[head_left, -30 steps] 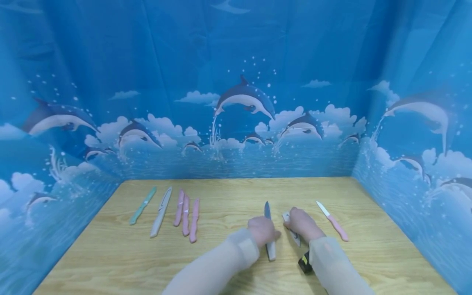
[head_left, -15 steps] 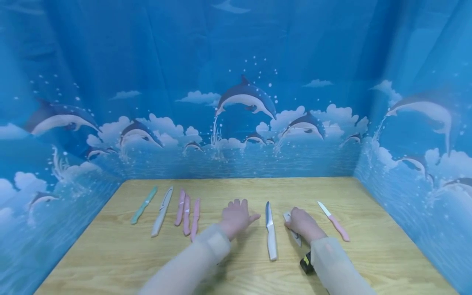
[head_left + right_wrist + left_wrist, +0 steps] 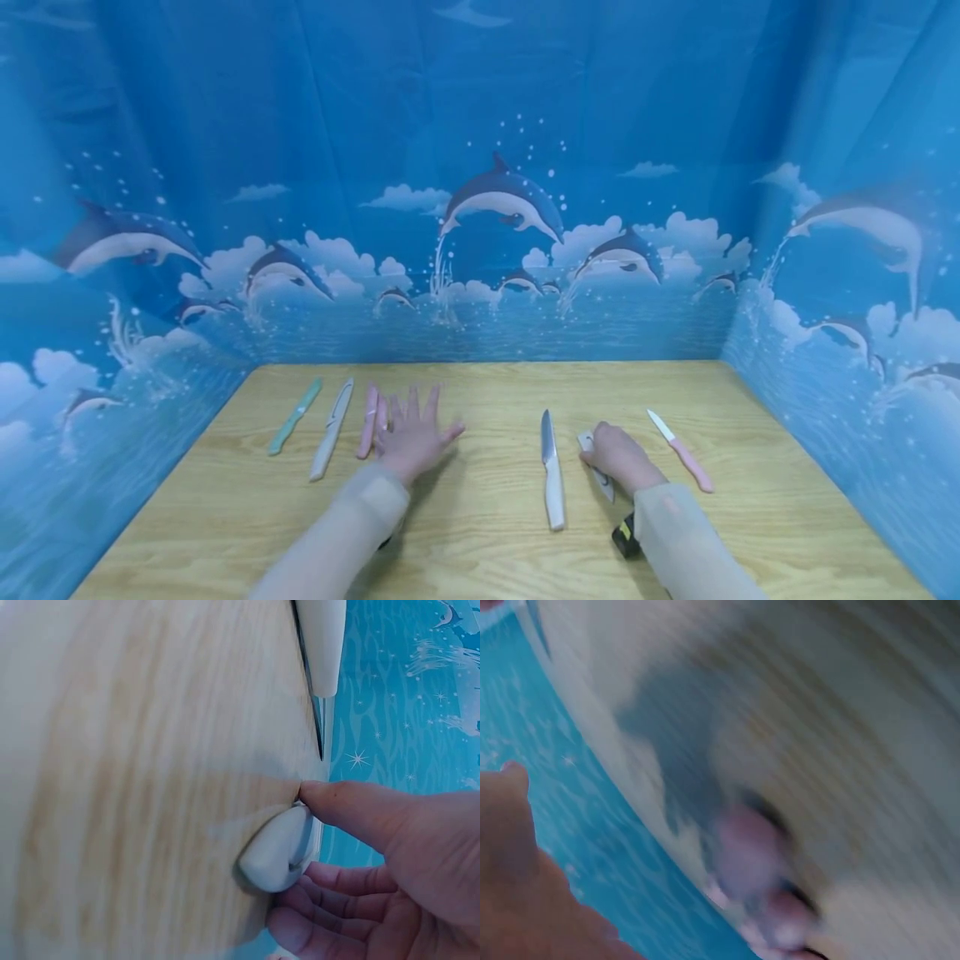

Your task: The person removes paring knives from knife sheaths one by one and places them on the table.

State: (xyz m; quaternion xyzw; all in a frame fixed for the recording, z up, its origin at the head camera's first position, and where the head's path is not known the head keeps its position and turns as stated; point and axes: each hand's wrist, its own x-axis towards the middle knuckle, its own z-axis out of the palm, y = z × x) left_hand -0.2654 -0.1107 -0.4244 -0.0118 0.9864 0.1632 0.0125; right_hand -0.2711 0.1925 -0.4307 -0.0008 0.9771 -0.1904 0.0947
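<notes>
My left hand (image 3: 412,443), fingers spread, reaches over the group of pink knives (image 3: 367,429) and hides part of them. Whether it touches them cannot be told. My right hand (image 3: 618,457) pinches a white knife sheath (image 3: 603,485) lying on the table. In the right wrist view the thumb is on one side of the sheath (image 3: 274,851) and the fingers on the other. Between the hands lies a bare-bladed knife (image 3: 553,492) with a white handle, its tip pointing away. The left wrist view is blurred.
Further left lie a green knife (image 3: 295,417) and a white knife in its sheath (image 3: 332,433). A pink-handled knife (image 3: 681,454) with bare blade lies right of my right hand. The wooden table (image 3: 480,550) meets blue dolphin-print curtains (image 3: 480,333) at the back and sides.
My left hand has let go of the white-handled knife and moved left with fingers spread, now over the pink knives. My right hand stays on the sheath.
</notes>
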